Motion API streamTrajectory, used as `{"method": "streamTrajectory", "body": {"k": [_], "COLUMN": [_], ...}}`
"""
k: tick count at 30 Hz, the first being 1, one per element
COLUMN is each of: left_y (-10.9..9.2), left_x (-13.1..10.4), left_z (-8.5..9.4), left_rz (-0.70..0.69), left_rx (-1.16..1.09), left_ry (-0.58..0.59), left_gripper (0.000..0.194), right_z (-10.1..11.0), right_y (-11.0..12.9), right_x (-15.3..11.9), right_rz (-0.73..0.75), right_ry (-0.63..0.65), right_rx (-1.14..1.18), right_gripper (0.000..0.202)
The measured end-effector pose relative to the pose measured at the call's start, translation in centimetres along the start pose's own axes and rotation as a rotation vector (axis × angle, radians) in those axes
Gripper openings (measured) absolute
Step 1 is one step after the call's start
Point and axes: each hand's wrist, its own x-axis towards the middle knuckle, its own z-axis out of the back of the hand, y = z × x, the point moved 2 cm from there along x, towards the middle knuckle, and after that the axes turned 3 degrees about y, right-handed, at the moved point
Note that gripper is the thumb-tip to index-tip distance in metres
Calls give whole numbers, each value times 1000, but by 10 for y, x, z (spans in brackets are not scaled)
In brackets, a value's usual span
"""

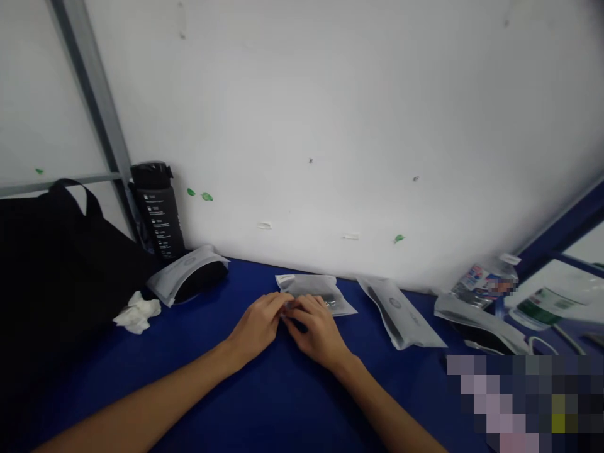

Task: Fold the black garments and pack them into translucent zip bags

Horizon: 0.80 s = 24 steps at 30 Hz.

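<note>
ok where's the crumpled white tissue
In the head view, the crumpled white tissue is on the blue surface at the left, beside the black bag and just nearer the person than the leftmost frosted pouch.

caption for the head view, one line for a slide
Two bare hands pinch the near edge of a translucent white plastic pouch on a dark blue tabletop.

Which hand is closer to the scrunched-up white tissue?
The left. The left hand is to the right of the crumpled white tissue; the right hand is farther right, beyond the left hand.
</note>
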Motion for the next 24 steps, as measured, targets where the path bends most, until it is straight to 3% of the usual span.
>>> {"method": "streamTrajectory", "body": {"k": [4, 11, 20, 24], "left_y": [-1, -5, 5, 3], "left_x": [1, 3, 5, 5], "left_z": [3, 9, 16, 16], "left_rz": [90, 61, 148, 142], "left_rx": [35, 223, 147, 110], "left_ry": [-31, -85, -123, -126], "left_gripper": [43, 39, 31, 30], "right_z": [-2, 9, 22, 19], "right_y": [0, -7, -29, -30], "right_x": [0, -4, -10, -11], "right_rz": [-23, -70, -174, -153], "right_ry": [-20, -76, -133, -113], "right_rx": [17, 67, -48, -37], "right_gripper": [13, 12, 17, 26]}}
